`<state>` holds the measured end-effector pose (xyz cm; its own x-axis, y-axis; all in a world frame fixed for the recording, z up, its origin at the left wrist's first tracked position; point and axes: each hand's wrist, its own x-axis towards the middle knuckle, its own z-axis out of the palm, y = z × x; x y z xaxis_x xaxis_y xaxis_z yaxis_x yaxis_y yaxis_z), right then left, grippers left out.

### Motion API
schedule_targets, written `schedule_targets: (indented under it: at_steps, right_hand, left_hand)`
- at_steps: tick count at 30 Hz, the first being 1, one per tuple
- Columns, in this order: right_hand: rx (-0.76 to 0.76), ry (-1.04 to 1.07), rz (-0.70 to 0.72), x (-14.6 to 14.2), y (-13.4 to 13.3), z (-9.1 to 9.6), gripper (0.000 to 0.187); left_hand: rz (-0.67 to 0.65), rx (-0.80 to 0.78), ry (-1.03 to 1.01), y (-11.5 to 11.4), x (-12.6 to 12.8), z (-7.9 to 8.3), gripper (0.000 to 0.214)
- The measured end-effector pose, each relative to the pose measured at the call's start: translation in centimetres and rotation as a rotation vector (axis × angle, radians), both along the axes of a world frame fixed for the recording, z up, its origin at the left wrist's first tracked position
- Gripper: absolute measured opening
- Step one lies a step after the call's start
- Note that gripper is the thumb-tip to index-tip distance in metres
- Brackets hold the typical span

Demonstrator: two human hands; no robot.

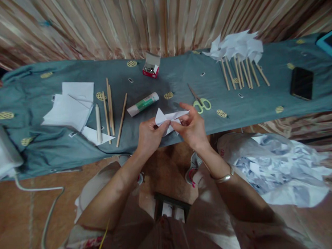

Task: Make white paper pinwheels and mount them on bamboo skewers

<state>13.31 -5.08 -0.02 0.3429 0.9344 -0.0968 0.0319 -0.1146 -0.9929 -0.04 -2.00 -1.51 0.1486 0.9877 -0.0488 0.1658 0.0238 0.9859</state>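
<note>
A partly folded white paper pinwheel (165, 117) is held between both hands over the table's front edge. My left hand (151, 137) pinches its left side between thumb and fingers. On its other side, my right hand (193, 127) grips the paper, thumb near the middle and index finger along the upper edge. Just beyond my right hand lie green-handled scissors (200, 100). A green and white glue stick (142, 104) rests on the cloth past my left hand. Behind it stands an open red box of small metal pins (151, 68).
Wooden sticks (110, 108), a white pen-like stick (98, 123) and square paper sheets (73, 107) lie at left. Several finished pinwheels on sticks (236, 51) and a black phone (302, 83) are at right. A bag of paper scraps (276, 168) sits below the table's right side.
</note>
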Motion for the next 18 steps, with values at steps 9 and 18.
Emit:
schedule_targets:
  at_steps: [9,18]
  right_hand:
    - [-0.027,0.176,-0.020,-0.02,0.63,-0.21,0.057]
    - [-0.024,0.205,-0.001,0.32,0.57,-0.24,0.057]
  left_hand:
    - [-0.048,-0.041,-0.110,0.20,0.07,0.75,0.018]
    - [-0.050,-0.090,-0.181,0.24,0.04,0.19,0.018]
